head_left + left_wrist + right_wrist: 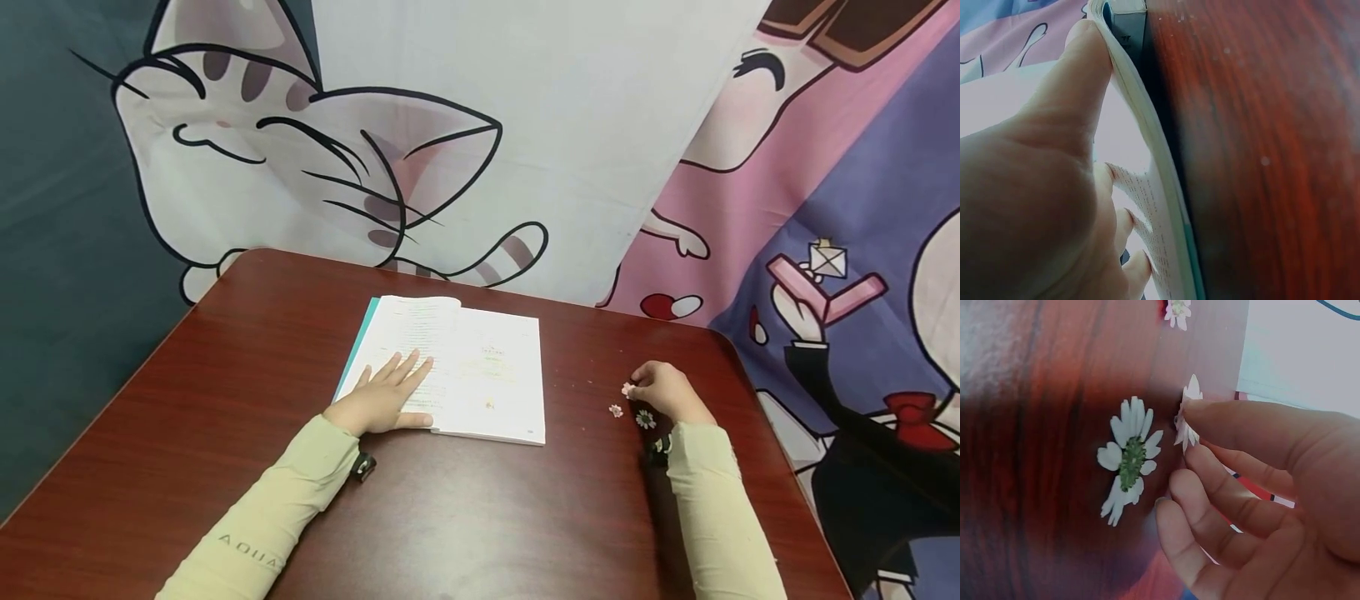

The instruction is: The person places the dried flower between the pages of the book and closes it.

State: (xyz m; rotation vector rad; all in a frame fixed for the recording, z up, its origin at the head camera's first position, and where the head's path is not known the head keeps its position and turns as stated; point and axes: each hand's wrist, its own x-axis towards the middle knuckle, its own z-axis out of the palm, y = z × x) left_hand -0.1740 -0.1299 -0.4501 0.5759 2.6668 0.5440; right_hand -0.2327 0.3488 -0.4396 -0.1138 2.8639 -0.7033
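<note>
An open book with a teal cover lies on the brown table. My left hand rests on its left page with fingers spread. In the left wrist view, the thumb runs along the lower page edge. At the table's right side my right hand pinches a small pale pink flower between thumb and finger, low over the tabletop. A larger white daisy-like flower with a green centre lies right by those fingers. Another small pink flower sits just left of it.
The brown table has rounded far corners and its right edge runs close to my right arm. A cloth backdrop with cartoon figures hangs behind it. Tiny pale specks dot the surface between book and flowers.
</note>
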